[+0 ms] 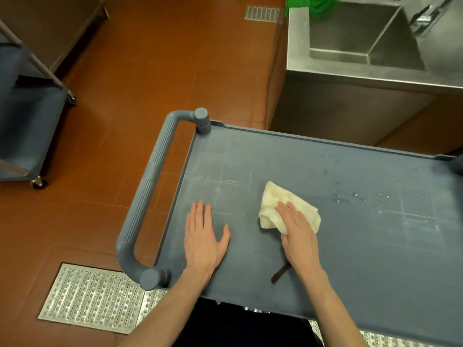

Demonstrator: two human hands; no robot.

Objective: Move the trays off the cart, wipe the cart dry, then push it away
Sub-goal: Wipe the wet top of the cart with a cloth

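Note:
A grey-blue plastic cart [338, 246] fills the lower right, its ribbed handle [147, 196] at the left end. No trays stand on its top. My right hand [298, 234] presses flat on a folded cream cloth [278, 204] near the middle of the top. My left hand [203, 234] lies flat with fingers spread on the cart top beside the handle, holding nothing. Water droplets [355, 199] glisten to the right of the cloth. A small dark strip [280, 272] lies under my right wrist.
A steel sink [363, 38] with a green cloth [318, 3] on its rim stands beyond the cart at the upper right. Another blue cart [30, 121] on castors is at the far left. Metal floor grates [92, 296] lie in the red tile floor [162, 58].

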